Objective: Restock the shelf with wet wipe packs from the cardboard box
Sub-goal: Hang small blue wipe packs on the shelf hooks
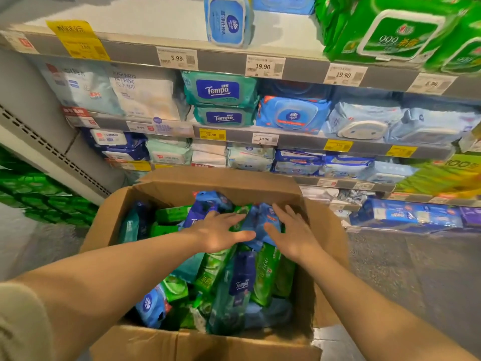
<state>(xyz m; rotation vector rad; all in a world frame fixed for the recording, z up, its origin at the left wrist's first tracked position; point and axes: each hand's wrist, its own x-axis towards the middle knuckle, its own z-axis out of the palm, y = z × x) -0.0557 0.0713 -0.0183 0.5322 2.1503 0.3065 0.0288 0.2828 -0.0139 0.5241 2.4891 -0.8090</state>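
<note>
An open cardboard box stands on the floor before the shelf, filled with several wet wipe packs in blue, green and teal. Both my hands reach into its far half. My left hand lies with straight fingers on a blue pack near the top of the pile. My right hand rests on the same blue pack from the right, fingers spread and straight. A dark blue Tempo pack stands on edge in the box middle. The shelf above holds rows of wipe packs, with bare room on its top left board.
Price tags line the shelf edges. Green 999 packs crowd the top right, a single blue pack stands at top middle. Green packs are stacked at the left beside a grey upright. Grey floor lies to the right.
</note>
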